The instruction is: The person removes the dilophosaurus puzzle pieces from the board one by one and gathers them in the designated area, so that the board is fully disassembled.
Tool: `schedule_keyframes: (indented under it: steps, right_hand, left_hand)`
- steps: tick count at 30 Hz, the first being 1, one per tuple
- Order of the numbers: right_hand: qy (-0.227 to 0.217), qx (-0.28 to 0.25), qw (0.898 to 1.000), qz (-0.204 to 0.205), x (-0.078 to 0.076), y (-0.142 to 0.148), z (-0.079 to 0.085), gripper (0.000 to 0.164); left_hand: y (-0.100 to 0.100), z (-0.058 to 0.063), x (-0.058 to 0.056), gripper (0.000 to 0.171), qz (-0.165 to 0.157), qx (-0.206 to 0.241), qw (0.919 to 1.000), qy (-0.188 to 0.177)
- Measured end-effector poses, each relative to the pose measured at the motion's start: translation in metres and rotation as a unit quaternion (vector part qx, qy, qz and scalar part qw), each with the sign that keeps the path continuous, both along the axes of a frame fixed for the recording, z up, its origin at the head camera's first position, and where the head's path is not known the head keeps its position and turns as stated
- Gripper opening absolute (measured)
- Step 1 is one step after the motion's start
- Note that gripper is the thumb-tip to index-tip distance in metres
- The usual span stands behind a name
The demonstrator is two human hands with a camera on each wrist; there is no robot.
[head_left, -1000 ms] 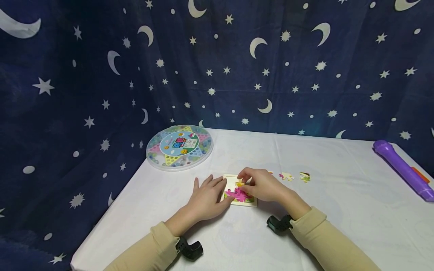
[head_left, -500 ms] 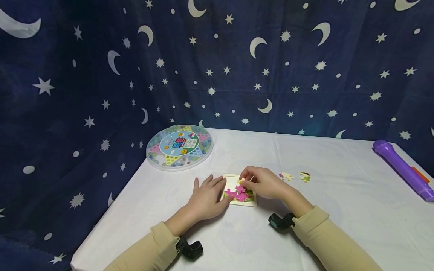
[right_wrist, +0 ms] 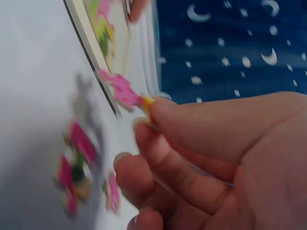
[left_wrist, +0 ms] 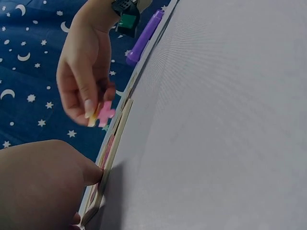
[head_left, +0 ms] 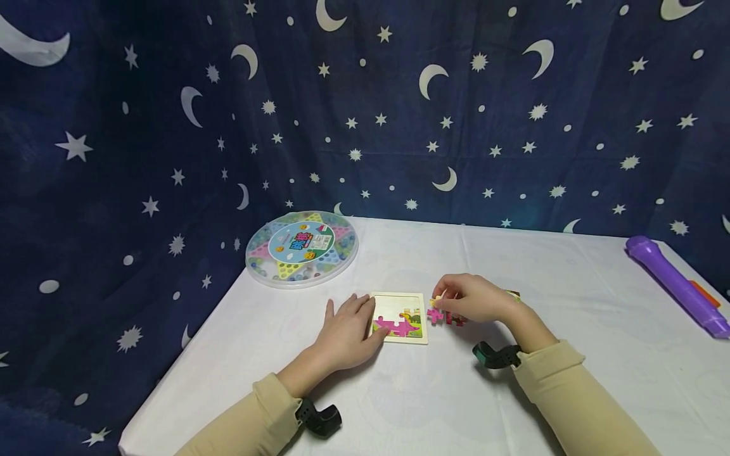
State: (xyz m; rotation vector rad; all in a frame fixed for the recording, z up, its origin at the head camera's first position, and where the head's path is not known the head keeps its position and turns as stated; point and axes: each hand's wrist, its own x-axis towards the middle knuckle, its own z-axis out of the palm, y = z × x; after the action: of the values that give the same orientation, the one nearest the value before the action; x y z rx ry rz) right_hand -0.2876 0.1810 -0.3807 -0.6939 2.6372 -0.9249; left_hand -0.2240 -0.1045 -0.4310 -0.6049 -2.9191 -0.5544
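A wooden puzzle tray [head_left: 399, 298] lies on the white table, with pink, green and yellow pieces fitted along its lower part. My left hand [head_left: 345, 332] rests on the tray's left side, its fingers extended and the thumb on the lower edge. Just right of the tray, my right hand [head_left: 476, 299] pinches a pink and yellow puzzle piece [head_left: 435, 316] between thumb and fingertips. That puzzle piece [right_wrist: 123, 92] is held above the table in the right wrist view. Loose pink puzzle pieces [right_wrist: 82, 142] lie beneath that hand, partly hidden from the head view.
Another loose piece [head_left: 514, 294] shows behind the right wrist. A round, clear marble-game box [head_left: 302, 249] lies at the back left. Toward the right edge are a purple stick-like object [head_left: 678, 288] and something orange [head_left: 707, 293]. A starry cloth [head_left: 399, 164] hangs behind the table.
My right hand has moved right, off the tray, carrying the pink and yellow puzzle piece. The tray's upper part is now uncovered. My left hand stays in place.
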Motion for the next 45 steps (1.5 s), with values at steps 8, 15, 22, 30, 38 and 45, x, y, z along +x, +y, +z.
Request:
schedule_keyframes:
  steps: [8,15,22,30,38,45]
  right_hand:
    - [-0.022,-0.002,1.000,-0.021,-0.007,0.034,0.009,0.018]
    - [-0.060,0.003,0.998,-0.020,-0.008,0.058,0.012,0.019]
    - [-0.083,0.001,0.996,-0.031,-0.009,0.073,0.009,0.026]
    - [-0.113,0.020,0.992,-0.048,-0.009,0.083,0.003,0.024]
    - [-0.120,0.016,0.992,-0.047,-0.012,0.093,-0.004,0.020]
    - [-0.139,0.000,0.989,-0.048,-0.012,0.096,-0.005,0.016]
  left_hand:
    - [0.001,-0.001,-0.001,0.066,0.009,0.016,0.9998,0.001]
    - [0.001,-0.001,-0.001,0.065,0.005,0.020,0.9998,0.003]
    - [0.001,-0.001,-0.001,0.065,0.008,0.016,0.9998,0.001]
    - [0.000,-0.001,0.000,0.065,0.007,0.010,0.9999,0.000]
    - [0.000,-0.002,-0.001,0.061,0.003,0.009,0.9999,0.013]
    - [-0.001,-0.003,-0.001,0.062,0.003,0.010,0.9999,0.011]
